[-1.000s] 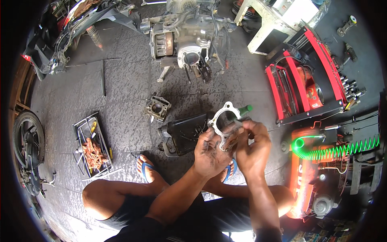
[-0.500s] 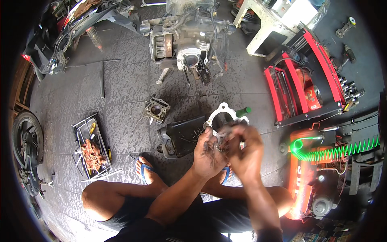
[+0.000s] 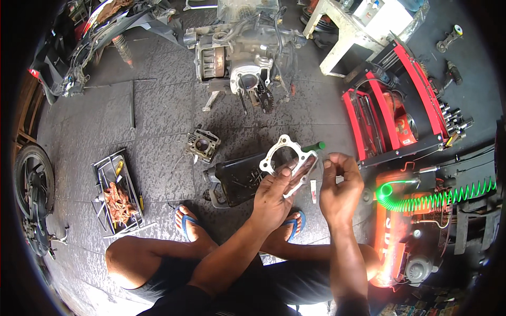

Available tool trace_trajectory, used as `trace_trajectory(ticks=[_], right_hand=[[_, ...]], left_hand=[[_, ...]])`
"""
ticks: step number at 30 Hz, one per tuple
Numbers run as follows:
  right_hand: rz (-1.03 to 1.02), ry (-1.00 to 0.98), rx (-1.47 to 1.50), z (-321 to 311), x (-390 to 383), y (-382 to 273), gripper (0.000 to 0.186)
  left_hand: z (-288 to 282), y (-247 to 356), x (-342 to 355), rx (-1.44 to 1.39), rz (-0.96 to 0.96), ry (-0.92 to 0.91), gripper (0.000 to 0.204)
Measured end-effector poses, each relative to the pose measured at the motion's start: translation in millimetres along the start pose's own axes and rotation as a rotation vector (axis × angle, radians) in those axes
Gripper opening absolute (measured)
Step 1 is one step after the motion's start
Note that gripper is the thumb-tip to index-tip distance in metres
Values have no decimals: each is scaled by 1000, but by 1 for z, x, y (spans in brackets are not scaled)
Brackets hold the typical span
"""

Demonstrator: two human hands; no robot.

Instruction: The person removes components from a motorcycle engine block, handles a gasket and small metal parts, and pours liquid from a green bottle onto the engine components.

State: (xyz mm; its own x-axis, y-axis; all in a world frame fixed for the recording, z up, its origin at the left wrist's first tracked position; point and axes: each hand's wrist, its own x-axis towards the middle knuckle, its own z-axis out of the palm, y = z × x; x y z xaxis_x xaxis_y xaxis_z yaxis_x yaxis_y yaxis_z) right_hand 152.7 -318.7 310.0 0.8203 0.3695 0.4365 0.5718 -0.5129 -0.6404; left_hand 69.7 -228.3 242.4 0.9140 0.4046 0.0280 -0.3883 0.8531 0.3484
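Note:
My left hand [image 3: 272,200] grips a pale, flat metal engine part with a large round opening [image 3: 266,164], probably a cylinder block seen end-on. Just right of it my right hand [image 3: 340,189] has its fingers pinched together; anything between them is too small to make out. Behind the part lies a black plastic oil pan or container [image 3: 237,184], with a green cylindrical object [image 3: 319,147] showing beyond. A cylinder head [image 3: 203,144] sits on the floor left of it. A small white strip [image 3: 313,191] shows on the floor between my hands.
An engine [image 3: 242,58] stands ahead. At left are a tool tray [image 3: 109,167], a wheel [image 3: 32,158] and motorcycle bodywork [image 3: 105,21]. At right stand a red tool chest [image 3: 355,121], a white stool [image 3: 332,58] and an orange compressor [image 3: 390,253] with a green coiled hose [image 3: 458,190].
My right hand has moved off the metal part to the right, uncovering a white strip on the floor. My left hand has turned the part, whose ring now sits further left.

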Motion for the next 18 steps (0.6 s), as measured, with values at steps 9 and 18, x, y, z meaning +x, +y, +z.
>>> trace_trajectory(ticks=[9,18], right_hand=[[-130,-186,36,8,-19,5,12],[-292,-305,-37,13,-44,-14,12]], left_hand=[[-13,0,-2,-191,-58,25,41],[-13,2,-2,-302,-126,-30,49]])
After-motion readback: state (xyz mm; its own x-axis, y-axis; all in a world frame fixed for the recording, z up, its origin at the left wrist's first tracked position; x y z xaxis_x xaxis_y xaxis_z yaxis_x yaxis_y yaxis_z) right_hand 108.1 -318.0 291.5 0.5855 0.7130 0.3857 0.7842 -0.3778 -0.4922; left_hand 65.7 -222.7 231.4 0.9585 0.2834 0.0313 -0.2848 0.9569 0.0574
